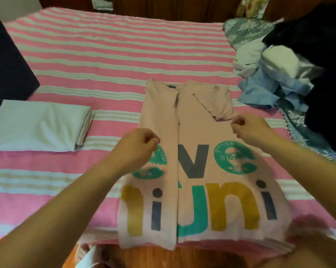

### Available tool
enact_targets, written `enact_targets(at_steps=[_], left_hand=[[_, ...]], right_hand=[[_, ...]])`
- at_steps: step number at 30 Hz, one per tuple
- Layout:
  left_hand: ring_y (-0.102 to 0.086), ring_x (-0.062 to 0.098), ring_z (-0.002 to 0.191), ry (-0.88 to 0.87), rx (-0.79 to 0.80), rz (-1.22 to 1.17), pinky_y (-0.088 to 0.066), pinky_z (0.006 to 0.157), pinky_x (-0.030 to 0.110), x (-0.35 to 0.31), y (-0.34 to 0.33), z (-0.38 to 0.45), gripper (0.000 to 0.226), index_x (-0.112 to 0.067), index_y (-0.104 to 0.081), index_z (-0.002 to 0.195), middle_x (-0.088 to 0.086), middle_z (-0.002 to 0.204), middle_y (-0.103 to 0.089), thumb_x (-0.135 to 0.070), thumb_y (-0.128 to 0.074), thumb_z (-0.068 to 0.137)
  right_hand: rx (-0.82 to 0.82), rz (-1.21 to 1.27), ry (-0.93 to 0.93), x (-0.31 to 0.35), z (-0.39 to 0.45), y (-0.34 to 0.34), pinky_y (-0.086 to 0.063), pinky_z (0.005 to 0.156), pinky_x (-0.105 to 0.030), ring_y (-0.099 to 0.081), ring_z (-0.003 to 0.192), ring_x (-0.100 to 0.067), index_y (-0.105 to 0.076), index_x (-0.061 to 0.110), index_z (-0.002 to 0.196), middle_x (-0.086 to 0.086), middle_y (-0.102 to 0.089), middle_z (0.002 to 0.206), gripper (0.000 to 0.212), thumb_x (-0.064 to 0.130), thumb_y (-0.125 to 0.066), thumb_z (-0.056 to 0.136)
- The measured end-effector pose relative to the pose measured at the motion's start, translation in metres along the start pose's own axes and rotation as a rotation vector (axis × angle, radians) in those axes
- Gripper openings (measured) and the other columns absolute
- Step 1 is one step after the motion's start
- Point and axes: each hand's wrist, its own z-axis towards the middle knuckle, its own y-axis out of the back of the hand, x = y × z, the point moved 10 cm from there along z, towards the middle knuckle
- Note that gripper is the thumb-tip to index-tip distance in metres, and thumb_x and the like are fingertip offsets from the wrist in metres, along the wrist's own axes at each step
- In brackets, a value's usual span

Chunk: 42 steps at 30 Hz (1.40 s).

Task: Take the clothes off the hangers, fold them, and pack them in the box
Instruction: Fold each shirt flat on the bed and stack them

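The pale pink cotton T-shirt with big green, grey and mustard letters [200, 171] lay lengthwise on the pink-and-white striped bedspread [105, 60], its hem hanging a little over the near edge of the bed, its left side already folded inward to a straight crease down the middle and its right sleeve turned in near the collar. The left hand [138, 147] was over the folded left panel with its fingers curled in; it seemed to pinch the edge of that panel, though blur made the contact hard to confirm. The right hand [248, 130] was curled at the bottom of the turned-in sleeve, apparently nipping a bit of fabric between thumb and fingertips. The risk from here was chiefly a crooked fold: if either pinch was shallow, the soft knit could slip free as it was lifted and the sleeve could spring open. The overhanging hem could also drag the shirt off the edge if it was pulled nearward. To the left lay a folded white cloth [37, 124], well apart; to the right a loose heap of blue, white and dark garments [283, 74] sat close enough that a wide sweep might snag it. No box could be made out.
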Motion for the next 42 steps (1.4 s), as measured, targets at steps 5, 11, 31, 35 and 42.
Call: enact_targets(at_steps=[5,11,31,35,42], left_hand=[[-0.062,0.024,0.11,-0.227,-0.083,0.355,-0.046,0.092,0.034,-0.023,0.005,0.213,0.03,-0.018,-0.067,0.126,0.004,0.125,-0.069,-0.016,-0.046,0.104],[-0.058,0.031,0.121,-0.338,0.087,0.582,-0.047,0.101,0.041,-0.022,-0.039,0.385,0.034,-0.023,-0.065,0.131,0.006,0.13,-0.065,-0.035,-0.055,0.101],[-0.045,0.035,0.129,-0.706,0.15,0.729,-0.041,0.101,0.046,-0.196,-0.154,0.431,0.047,-0.019,-0.054,0.141,0.01,0.143,-0.051,-0.012,-0.052,0.095],[-0.055,0.03,0.121,-1.132,0.462,0.925,-0.046,0.097,0.044,-0.24,-0.242,0.398,0.037,-0.026,-0.059,0.126,0.002,0.131,-0.059,-0.026,-0.062,0.089],[-0.05,0.035,0.111,-0.979,0.32,1.181,-0.037,0.097,0.044,-0.245,-0.241,0.409,0.034,-0.03,-0.065,0.128,0.012,0.11,-0.057,-0.031,-0.064,0.094]], right_hand=[[-0.038,-0.167,0.104,0.006,0.149,-0.015,-0.047,0.093,-0.038,-0.059,0.114,-0.035,-0.067,0.013,0.119,-0.014,-0.065,0.123,0.032,0.011,-0.052,0.091],[-0.116,-0.166,-0.144,-0.06,0.263,-0.055,-0.027,0.113,-0.048,-0.037,0.134,-0.043,-0.036,0.01,0.146,-0.024,-0.042,0.145,0.063,0.041,-0.052,0.094],[-0.026,0.547,-0.264,-0.088,0.235,-0.038,-0.042,0.1,-0.027,-0.052,0.118,-0.009,-0.048,0.021,0.144,0.002,-0.051,0.136,0.054,0.021,-0.065,0.093],[-0.134,0.439,-0.434,-0.135,0.099,-0.005,-0.053,0.084,-0.025,-0.061,0.091,-0.001,-0.058,0.027,0.125,0.012,-0.064,0.106,0.03,0.02,-0.06,0.096],[0.113,0.308,-0.589,-0.175,-0.077,-0.013,-0.053,0.064,-0.031,-0.062,0.069,-0.006,-0.064,0.035,0.088,0.015,-0.066,0.071,0.01,0.034,-0.074,0.086]])
